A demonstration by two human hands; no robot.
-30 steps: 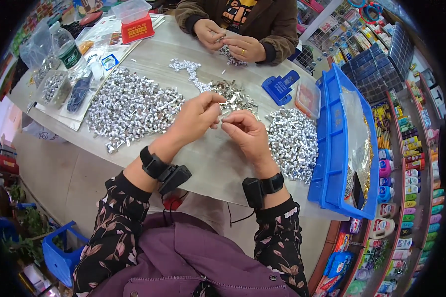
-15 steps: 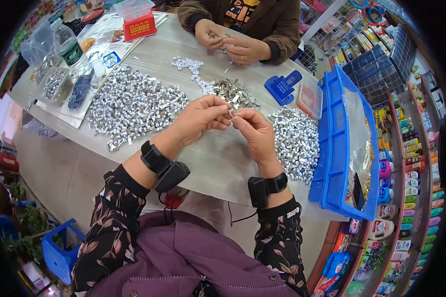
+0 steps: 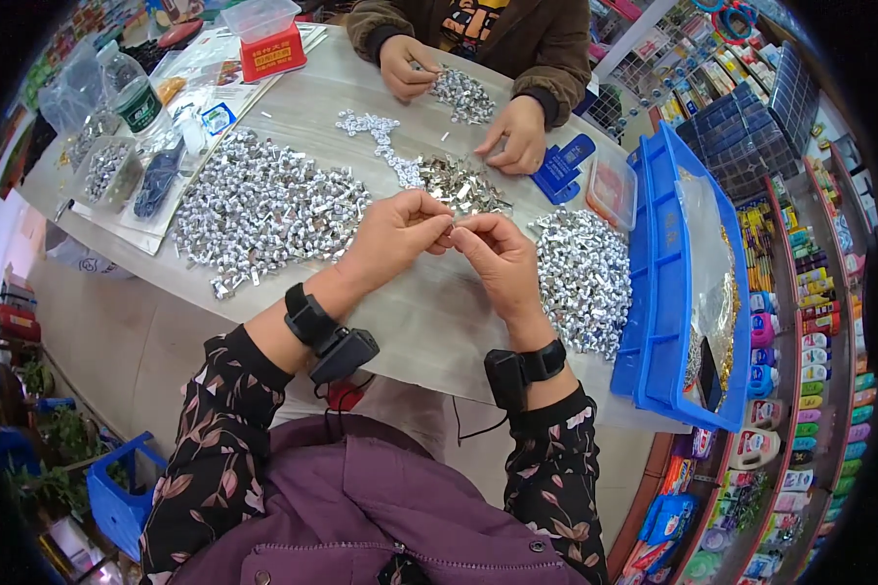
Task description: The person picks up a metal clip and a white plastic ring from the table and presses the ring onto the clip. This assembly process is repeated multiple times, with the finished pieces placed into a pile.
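My left hand and my right hand meet over the middle of the table, closed, thumbs and forefingers pinched together. Between the fingertips is a small silvery piece, mostly covered by the fingers. Just beyond them lies a pile of flat metal pieces, with a trail of small white round pieces leading away to its left. A large heap of silver-and-white pieces spreads to the left of my left hand. Another such heap lies to the right of my right hand.
Across the table a co-worker's hand reaches down near the metal pieces; the other hand is beside a small silver pile. A blue crate stands at right, a blue tool before it. A bottle stands far left.
The co-worker's hands have parted, one coming down toward the metal pieces, uncovering the small silver pile. My hands stay pinched together, my left fingers curled in slightly more.
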